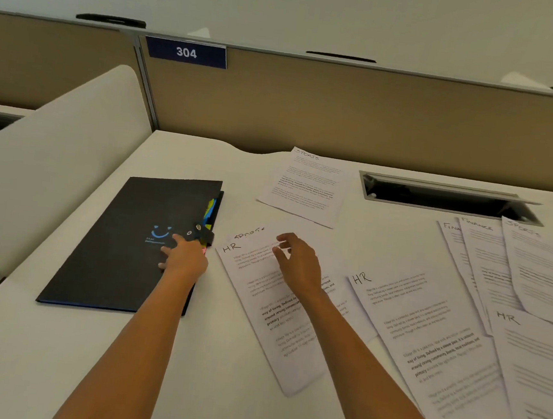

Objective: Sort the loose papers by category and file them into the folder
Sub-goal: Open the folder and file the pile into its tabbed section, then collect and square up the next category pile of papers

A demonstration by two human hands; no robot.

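Note:
A black folder [124,246] with a blue smiley and coloured tabs at its right edge lies closed on the left of the white desk [38,355]. My left hand [184,258] rests on its cover near the snap strap, fingers spread flat. An HR sheet [268,322] lies just right of the folder, over a sheet headed Sports. My right hand [297,261] hovers over the top of that HR sheet, fingers loosely bent, holding nothing. A second HR sheet [424,339] lies further right. A Sports sheet [307,185] sits apart at the back.
At the right edge, Finance sheets [478,253], another Sports sheet [544,266] and a third HR sheet [535,365] overlap. An open cable slot [443,199] is cut into the desk behind them. A tan partition with a plate reading 304 [186,52] closes the back.

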